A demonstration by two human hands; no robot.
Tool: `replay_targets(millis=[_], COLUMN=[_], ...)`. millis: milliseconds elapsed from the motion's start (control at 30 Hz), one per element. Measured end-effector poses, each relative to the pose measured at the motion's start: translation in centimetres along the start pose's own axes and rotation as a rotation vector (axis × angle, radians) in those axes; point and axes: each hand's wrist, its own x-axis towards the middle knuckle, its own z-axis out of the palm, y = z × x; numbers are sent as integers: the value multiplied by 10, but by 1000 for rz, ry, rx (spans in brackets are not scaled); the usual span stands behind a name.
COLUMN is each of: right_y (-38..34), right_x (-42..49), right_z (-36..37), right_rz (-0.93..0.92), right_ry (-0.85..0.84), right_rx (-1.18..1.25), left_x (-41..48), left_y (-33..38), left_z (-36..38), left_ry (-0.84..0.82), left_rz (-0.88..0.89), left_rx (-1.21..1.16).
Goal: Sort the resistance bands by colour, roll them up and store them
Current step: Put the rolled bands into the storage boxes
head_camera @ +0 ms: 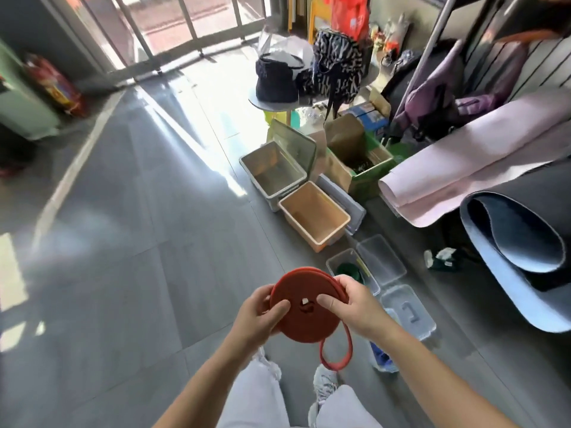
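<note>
A red resistance band (pixel 304 322) is wound into a flat coil, held in front of me above the floor. My left hand (pixel 262 313) grips the coil's left edge with the thumb on its face. My right hand (pixel 352 307) grips the right edge, thumb pressed near the centre. A loose loop of the same band hangs below the coil. A green rolled band (pixel 347 270) lies inside a small clear box (pixel 333 263) on the floor just beyond my hands.
An orange bin (pixel 315 216) and a grey open bin (pixel 272 173) stand on the floor ahead. Clear lids (pixel 381 261) and a clear box (pixel 409 312) lie to the right. Rolled mats (pixel 509 217), a cardboard box (pixel 361 162) and bags crowd the right side.
</note>
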Motion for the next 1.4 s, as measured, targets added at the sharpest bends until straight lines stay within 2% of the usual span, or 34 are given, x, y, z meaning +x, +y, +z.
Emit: replay_targets(millis=[267,433,600,733,933,1100,1267,1400], right_y=[-64,-103,-119,-113,-71,-1,97,189], right_x=[173,270,358,461,633,775,898,973], right_z=[35,63,66,54,58,57,76,113], right_rz=[79,171,288,376,547,623,711,805], right_ry=[109,321,449,496,498,466,495,491], right_rx=[174,329,448,504,574,608,566,507], left_x=[157,268,376,483,658,819,956,1043], left_y=[99,169,221,233,215,178,98,18], left_z=[-98,-154,-171,-174,-182,-191,-190,-198], left_ry=[-13,-97,-257,-230,-99,-149,-78,-80], left_rz=[-36,-24,-74,-107,-242,-253,-239,-311], left_rx=[87,222,363,372,397,553,582,640])
